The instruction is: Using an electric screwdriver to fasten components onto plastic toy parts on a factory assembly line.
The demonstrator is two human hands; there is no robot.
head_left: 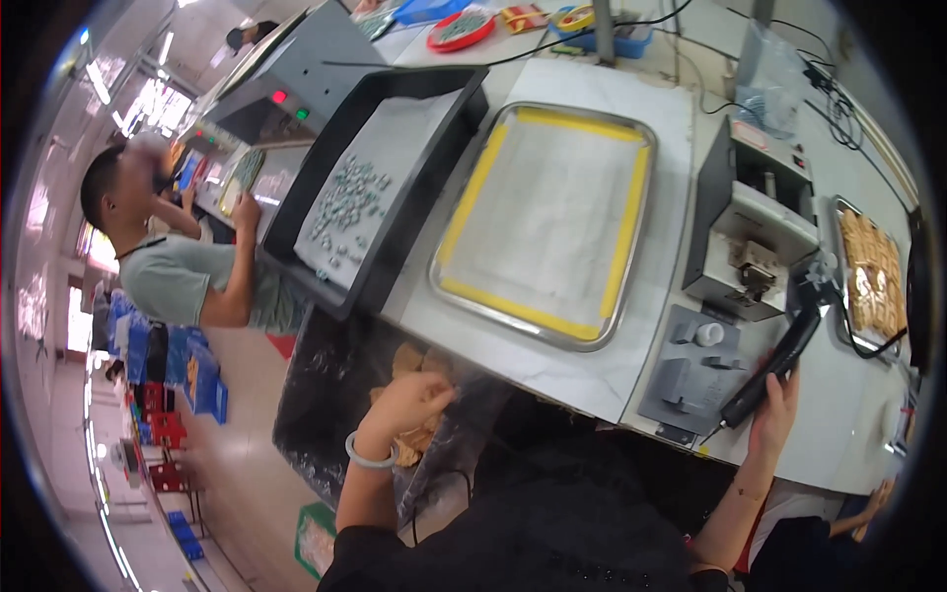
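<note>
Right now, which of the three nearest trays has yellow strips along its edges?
The middle metal tray, lined with a white sheet. The black tray at left and the metal tray of brown pieces at right have none.

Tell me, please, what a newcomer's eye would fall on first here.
Probably the metal tray in the middle, with its bright yellow border around a white sheet. Left of it, a deep black bin holds small greenish pieces; at lower right, the right hand touches a black handheld tool.
</note>
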